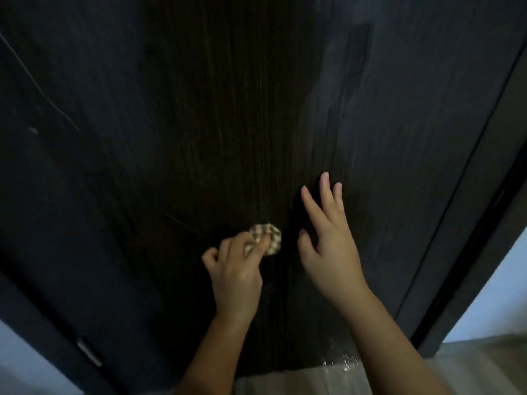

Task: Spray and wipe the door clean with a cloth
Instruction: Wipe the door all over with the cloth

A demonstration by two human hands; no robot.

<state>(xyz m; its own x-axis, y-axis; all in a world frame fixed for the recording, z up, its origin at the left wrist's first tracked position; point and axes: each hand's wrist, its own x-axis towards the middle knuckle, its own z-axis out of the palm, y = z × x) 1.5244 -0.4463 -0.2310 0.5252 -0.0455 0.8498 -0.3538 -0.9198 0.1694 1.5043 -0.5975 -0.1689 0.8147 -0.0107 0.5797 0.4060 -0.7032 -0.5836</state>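
Observation:
A dark wood-grain door [228, 109] fills most of the view. My left hand [235, 269] is low at the middle of the door, pinching a small bunched checked cloth [269, 238] against the surface. Just to the right of it, my right hand [328, 238] rests flat on the door with its fingers spread and nothing in it. Pale streaks show on the right half of the door [370, 81]. No spray bottle is in view.
The door frame [470, 223] runs along the right, with a pale wall [499, 295] beyond it. A metal hinge [89, 353] sits at the lower left edge. Light floor [313, 380] with wet droplets lies below the door.

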